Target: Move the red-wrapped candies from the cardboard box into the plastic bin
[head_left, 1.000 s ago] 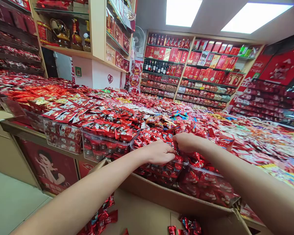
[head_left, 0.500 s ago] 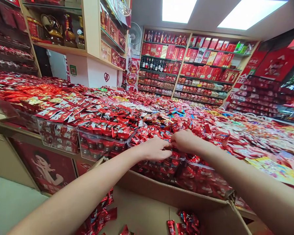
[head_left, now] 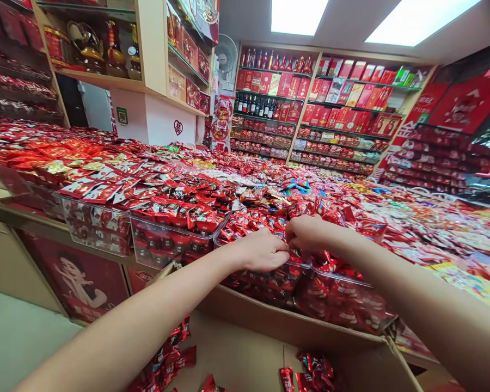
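Observation:
My left hand (head_left: pixel 263 250) reaches over the front rim of a clear plastic bin (head_left: pixel 269 283) heaped with red-wrapped candies (head_left: pixel 247 222). Its fingers are bent and pressed together at the candies. Close beside it, my right hand (head_left: pixel 308 233) is curled downward over the same bin, fingers bent inward and fingertips mostly hidden. What either hand has between its fingers cannot be made out. Below my arms stands an open cardboard box (head_left: pixel 245 348) with loose red candies (head_left: pixel 316 373) on its bottom.
More clear bins stand left, one with dark red candies (head_left: pixel 163 247), and another bin (head_left: pixel 343 299) adjoins on the right. Mounds of wrapped sweets (head_left: pixel 433 223) spread behind. A wooden counter edge (head_left: pixel 24 218) runs left. Shelves (head_left: pixel 306 103) with bottles and red boxes line the back.
The thumb of my left hand has drawn in against its fingers. My right hand has shifted only slightly, still curled at the bin. The candies in the box look unchanged.

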`<act>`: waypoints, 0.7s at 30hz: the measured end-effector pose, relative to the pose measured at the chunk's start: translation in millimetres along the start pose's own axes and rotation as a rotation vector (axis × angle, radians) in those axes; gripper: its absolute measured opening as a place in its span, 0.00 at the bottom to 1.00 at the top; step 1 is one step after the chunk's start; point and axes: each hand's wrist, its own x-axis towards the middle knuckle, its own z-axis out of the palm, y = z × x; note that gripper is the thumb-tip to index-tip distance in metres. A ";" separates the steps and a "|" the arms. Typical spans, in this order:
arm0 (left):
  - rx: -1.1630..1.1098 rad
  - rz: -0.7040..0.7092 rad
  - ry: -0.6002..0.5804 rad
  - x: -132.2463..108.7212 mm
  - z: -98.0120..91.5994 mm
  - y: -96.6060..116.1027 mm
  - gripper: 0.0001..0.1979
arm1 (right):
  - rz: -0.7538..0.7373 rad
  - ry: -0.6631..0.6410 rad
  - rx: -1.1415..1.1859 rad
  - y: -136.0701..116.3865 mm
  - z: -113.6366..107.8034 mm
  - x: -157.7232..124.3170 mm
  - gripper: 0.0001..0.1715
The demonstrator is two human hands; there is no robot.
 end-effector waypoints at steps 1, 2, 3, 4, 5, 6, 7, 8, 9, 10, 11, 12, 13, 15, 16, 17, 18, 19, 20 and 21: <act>0.008 0.009 -0.004 0.2 0.2 -0.4 0.14 | 0.000 -0.009 0.004 -0.7 -1.4 -0.3 0.10; 0.015 0.016 -0.006 0.3 0.5 -0.8 0.14 | -0.002 -0.016 0.006 -1.6 -2.7 -0.6 0.11; 0.018 0.022 -0.006 0.5 0.9 -1.2 0.14 | -0.002 -0.020 0.008 -2.7 -3.7 -0.9 0.11; 0.016 0.028 -0.004 0.6 1.3 -1.5 0.14 | -0.001 -0.021 0.007 -3.8 -4.5 -1.2 0.12; 0.011 0.032 0.000 0.7 1.7 -1.6 0.14 | 0.001 -0.020 0.005 -4.8 -5.0 -1.4 0.12; 0.005 0.033 0.006 0.7 1.9 -1.5 0.14 | 0.004 -0.017 0.002 -5.6 -5.4 -1.5 0.13; -0.001 0.033 0.010 0.6 2.0 -1.3 0.13 | 0.008 -0.013 -0.003 -6.4 -5.5 -1.6 0.13; -0.005 0.032 0.011 0.6 1.8 -0.9 0.13 | 0.012 -0.009 -0.009 -6.9 -5.6 -1.7 0.13; -0.009 0.031 0.009 0.4 1.4 -0.4 0.13 | 0.014 -0.009 -0.014 -7.4 -5.6 -2.0 0.13; -0.015 0.030 0.005 0.3 0.9 0.1 0.13 | 0.014 -0.012 -0.018 -7.8 -5.6 -2.3 0.13; -0.020 0.029 0.000 0.1 0.2 0.7 0.13 | 0.012 -0.018 -0.021 -8.0 -5.6 -2.8 0.13; -0.027 0.027 -0.007 0.0 -0.5 1.2 0.13 | 0.010 -0.027 -0.022 -8.2 -5.5 -3.3 0.13; -0.037 0.026 -0.014 -0.2 -1.1 1.6 0.12 | 0.007 -0.036 -0.022 -8.3 -5.4 -3.8 0.13; -0.056 0.013 -0.017 -0.6 -1.8 2.2 0.12 | 0.003 -0.044 -0.019 -8.2 -4.7 -4.3 0.13; -0.065 0.000 -0.013 -0.8 -1.8 2.4 0.11 | 0.002 -0.041 -0.018 -7.9 -4.1 -4.2 0.14; -0.071 -0.017 -0.004 -1.1 -1.6 2.4 0.11 | 0.003 -0.036 -0.017 -7.4 -3.3 -3.7 0.14; -0.077 -0.033 0.003 -1.3 -1.3 2.5 0.10 | 0.004 -0.028 -0.017 -6.8 -2.5 -3.1 0.15; -0.080 -0.045 0.008 -1.5 -0.9 2.5 0.10 | 0.004 -0.020 -0.016 -6.1 -1.6 -2.3 0.15; -0.081 -0.050 0.008 -1.8 -0.5 2.5 0.10 | 0.004 -0.012 -0.015 -5.3 -0.8 -1.5 0.15; -0.081 -0.049 0.003 -2.0 -0.3 2.5 0.11 | 0.004 -0.006 -0.014 -4.3 -0.1 -0.7 0.15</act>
